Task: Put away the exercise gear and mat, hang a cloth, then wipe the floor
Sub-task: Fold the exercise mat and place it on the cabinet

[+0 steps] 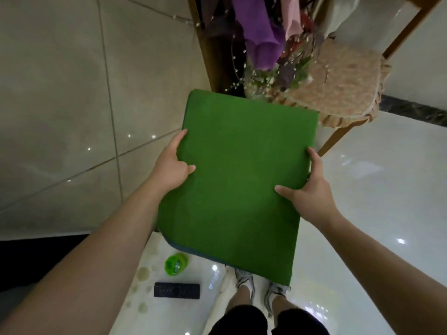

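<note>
Mid-task, storage phase. Folded green foam mat (239, 180) is off the ground, held out flat and slightly tilted at about waist level in front of the person, its far edge near a wooden-framed chair with a woven tan seat cushion (343, 85). Left hand (169, 169) grips the mat's left edge: thumb lies on the top face, fingers go under and mostly out of sight. Right hand (307, 192) grips the right edge the same way, thumb pressed onto the top, fingers wrapped round the side. Mat sits between the two hands, both touching it, nothing else carried. Judgement on progress: mat is folded and lifted but not yet stowed. A small round bright-green plastic object (176, 264) and a flat black rectangular bar (176, 290) lie on the glossy white tiled floor (362, 189) just beside the person's grey sneakers (244, 279); these may be gear left to collect, cannot tell what they are. Purple fabric (261, 27) hangs above the chair; whether it is the task's cloth is unclear. Dull round spots show on the floor near the black bar, so wiping looks undone.
</note>
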A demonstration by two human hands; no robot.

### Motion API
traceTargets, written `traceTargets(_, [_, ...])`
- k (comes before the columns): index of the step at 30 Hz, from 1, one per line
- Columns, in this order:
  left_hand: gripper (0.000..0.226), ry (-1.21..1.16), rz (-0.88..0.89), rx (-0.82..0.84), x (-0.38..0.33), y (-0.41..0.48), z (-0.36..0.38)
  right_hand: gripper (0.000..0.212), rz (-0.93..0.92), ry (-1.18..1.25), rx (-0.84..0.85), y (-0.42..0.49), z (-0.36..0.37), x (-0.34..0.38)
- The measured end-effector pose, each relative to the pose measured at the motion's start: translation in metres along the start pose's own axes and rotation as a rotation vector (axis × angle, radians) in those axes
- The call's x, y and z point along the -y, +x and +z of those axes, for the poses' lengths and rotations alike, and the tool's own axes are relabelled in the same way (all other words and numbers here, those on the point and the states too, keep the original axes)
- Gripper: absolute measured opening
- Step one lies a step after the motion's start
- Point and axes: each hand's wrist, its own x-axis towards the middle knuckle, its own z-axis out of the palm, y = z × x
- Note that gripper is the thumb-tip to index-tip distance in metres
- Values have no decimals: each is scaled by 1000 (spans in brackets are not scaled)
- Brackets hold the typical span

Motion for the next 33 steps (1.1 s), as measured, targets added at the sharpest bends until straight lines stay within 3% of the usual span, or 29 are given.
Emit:
traceTargets(19, [91, 56, -119, 33, 192, 148, 70, 106, 131, -28, 72, 128, 154, -165])
traceTargets(33, [92, 85, -165, 53, 281, 188, 98, 108, 181, -49, 126, 156, 230, -239])
